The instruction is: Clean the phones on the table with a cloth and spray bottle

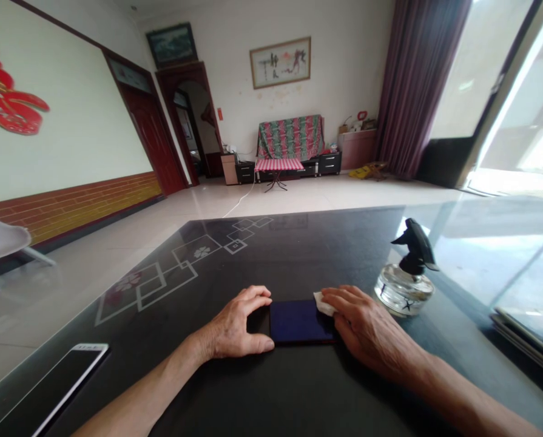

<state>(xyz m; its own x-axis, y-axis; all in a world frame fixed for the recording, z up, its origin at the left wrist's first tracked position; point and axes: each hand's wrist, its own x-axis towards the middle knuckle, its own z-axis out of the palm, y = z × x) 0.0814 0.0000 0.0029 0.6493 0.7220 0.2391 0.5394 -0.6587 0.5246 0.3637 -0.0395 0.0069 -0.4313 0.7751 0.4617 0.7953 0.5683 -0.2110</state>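
A dark blue, flat phone (293, 321) lies on the black glossy table (307, 249). My left hand (241, 325) grips its left end, fingers at the far corner and thumb at the near corner. On the phone's right end, my right hand (357, 318) presses a folded white tissue (324, 304) beneath its fingers; most of the tissue is hidden by the hand. Just beyond my right hand stands a clear spray bottle (405, 291) with a black trigger head, holding clear liquid.
A larger white-framed device (53, 388) with a dark screen lies at the table's left edge. Dark flat panels (526, 343) are stacked at the right. Across the room are a small striped table (279, 164) and a white chair (5, 240).
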